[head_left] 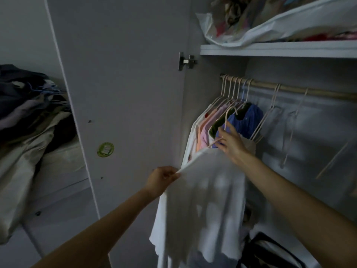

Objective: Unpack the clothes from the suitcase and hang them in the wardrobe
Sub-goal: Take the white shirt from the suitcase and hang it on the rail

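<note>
Risk notes, hanging step. White garment [201, 200] is on a pale hanger [222, 120], held up in front of the open wardrobe, hook below the rail [289, 88] and not yet over it. Left hand [162, 180] pinches the garment's shoulder edge, fingers curled on the cloth. Right hand [231, 142] is up at the hanger neck; fingers look wrapped round the hanger, though partly hidden by cloth, so exact grip unclear.

Likely failure modes (judgement):
- Hook snags the packed hangers at the rail's left end, a tight cluster carrying pink, green and blue tops [245, 120]. Cause: hook sits right in front of them w/ little room.
- Garment slides off the hanger. Cause: the left-hand pinch pulls one shoulder sideways; cloth looks loose.
- Hook lands on a neighbouring hanger instead of the rail. Cause: dim light, hooks bunched together.
- Empty hangers [270, 117] to the right may get knocked and swing if the hand moves that way.

Safer target prob. the gap between the blue top and the empty hangers.

Suitcase not identifiable in view. Pile of clothes [29, 117] lies well apart at left, past the open door [125, 93].
</note>
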